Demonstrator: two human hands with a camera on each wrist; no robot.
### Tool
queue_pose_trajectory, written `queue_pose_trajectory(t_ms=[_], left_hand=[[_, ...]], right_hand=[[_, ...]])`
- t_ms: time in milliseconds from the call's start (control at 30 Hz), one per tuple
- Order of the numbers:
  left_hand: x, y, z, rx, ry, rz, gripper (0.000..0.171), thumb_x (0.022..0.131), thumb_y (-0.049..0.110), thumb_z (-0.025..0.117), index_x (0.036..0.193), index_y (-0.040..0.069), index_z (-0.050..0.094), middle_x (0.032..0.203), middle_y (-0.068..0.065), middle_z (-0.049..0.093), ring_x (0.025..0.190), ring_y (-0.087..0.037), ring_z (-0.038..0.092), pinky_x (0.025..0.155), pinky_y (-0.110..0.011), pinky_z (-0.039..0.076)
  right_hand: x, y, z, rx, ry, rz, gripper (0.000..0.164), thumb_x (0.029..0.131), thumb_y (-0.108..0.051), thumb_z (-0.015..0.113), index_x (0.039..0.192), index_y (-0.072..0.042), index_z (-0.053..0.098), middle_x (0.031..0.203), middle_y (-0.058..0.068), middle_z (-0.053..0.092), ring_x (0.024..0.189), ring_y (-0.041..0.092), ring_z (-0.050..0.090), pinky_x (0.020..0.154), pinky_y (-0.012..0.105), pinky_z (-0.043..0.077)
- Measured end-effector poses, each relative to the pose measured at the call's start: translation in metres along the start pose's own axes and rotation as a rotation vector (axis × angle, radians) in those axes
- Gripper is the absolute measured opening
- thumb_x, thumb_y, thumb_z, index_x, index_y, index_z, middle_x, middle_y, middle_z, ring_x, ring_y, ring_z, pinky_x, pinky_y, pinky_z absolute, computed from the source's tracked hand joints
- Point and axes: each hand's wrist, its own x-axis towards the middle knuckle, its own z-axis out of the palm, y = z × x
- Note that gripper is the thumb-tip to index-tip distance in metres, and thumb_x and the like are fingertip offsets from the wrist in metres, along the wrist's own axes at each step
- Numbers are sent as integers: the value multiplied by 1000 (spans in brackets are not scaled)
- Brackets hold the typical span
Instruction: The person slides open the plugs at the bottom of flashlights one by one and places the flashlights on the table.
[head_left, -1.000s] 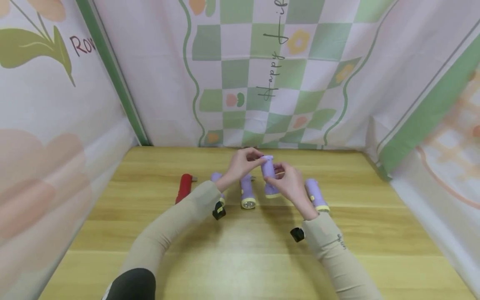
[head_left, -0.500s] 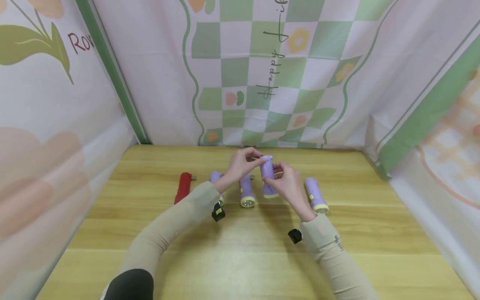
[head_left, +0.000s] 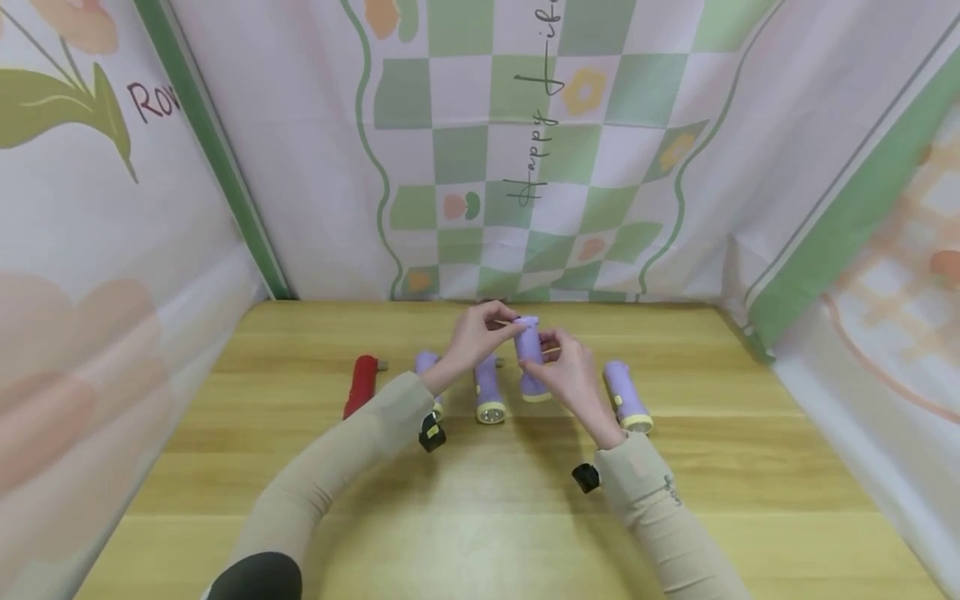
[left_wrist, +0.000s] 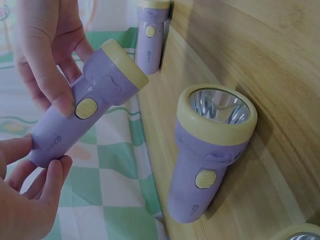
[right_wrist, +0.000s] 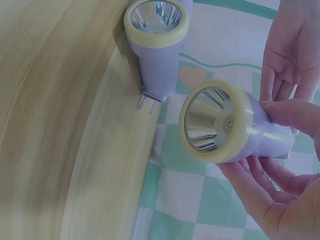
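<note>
Both hands hold a purple flashlight [head_left: 528, 346] with a yellow lens rim above the table. My left hand [head_left: 476, 337] pinches its tail end, seen close in the left wrist view [left_wrist: 30, 195]. Around its body, near the yellow switch [left_wrist: 86, 108], my right hand [head_left: 566, 371] curls its thumb and fingers. The flashlight's head points down and toward me, and the right wrist view shows its reflector [right_wrist: 210, 120]. Another purple flashlight [head_left: 489, 392] lies just left of the held one; two metal prongs [right_wrist: 149, 102] stick out of the tail of a flashlight in the right wrist view.
On the wooden table [head_left: 487, 517] a purple flashlight [head_left: 626, 396] lies to the right. Farther left are a purple flashlight [head_left: 426, 360], partly behind the left arm, and a red one [head_left: 362, 385] with metal prongs. A patterned cloth [head_left: 465, 150] hangs behind the table's far edge.
The held flashlight's head has tilted slightly so that it lines up more with its body in view. Both hands keep their hold. The head view has shifted a little.
</note>
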Motion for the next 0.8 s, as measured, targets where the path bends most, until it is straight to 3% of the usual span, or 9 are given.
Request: queue_pose_trajectory(t_ms=[600, 800], left_hand=[[3, 8, -1, 1, -12, 14, 23, 90, 15, 72, 109, 0, 70, 117, -18, 72, 103, -32, 73, 87, -27, 60], [3, 7, -4, 4, 18, 30, 21, 90, 15, 72, 107, 1, 71, 112, -17, 74, 100, -30, 73, 84, -25, 60]], right_hand=[[2, -5, -6, -8, 34, -22, 47, 83, -14, 78, 121, 5, 57, 115, 26, 68, 102, 39, 69, 82, 46, 61], [5, -8, -3, -17, 42, -53, 47, 83, -14, 78, 120, 6, 57, 117, 26, 67, 102, 39, 70, 82, 46, 61]])
